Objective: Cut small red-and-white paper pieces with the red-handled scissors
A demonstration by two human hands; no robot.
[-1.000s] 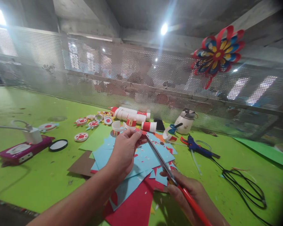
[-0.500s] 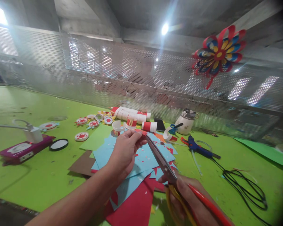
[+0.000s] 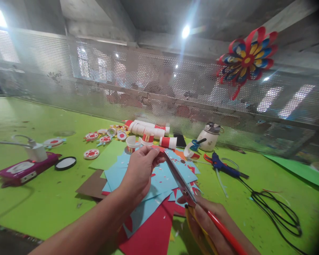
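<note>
My left hand (image 3: 139, 171) is raised over a pile of blue and red paper sheets (image 3: 151, 198), pinching a small piece of paper between thumb and fingertips. My right hand (image 3: 215, 223) grips scissors (image 3: 186, 187) with red and yellow handles. Their blades point up-left and meet the pinched piece at my left fingertips. The piece itself is mostly hidden by my fingers.
On the green table (image 3: 42, 191) lie paper cups (image 3: 133, 142), red-and-white rolls (image 3: 149, 129), round paper discs (image 3: 91, 154), a purple device (image 3: 23, 170), a black-rimmed lid (image 3: 66, 163), a blue glue gun (image 3: 223, 166) with black cord (image 3: 276, 209), and a white jar (image 3: 208, 136). A perforated metal screen (image 3: 95, 81) stands behind.
The scissor handles opened half a second ago, showing the yellow loop, and are now closer together. My left hand stayed almost still.
</note>
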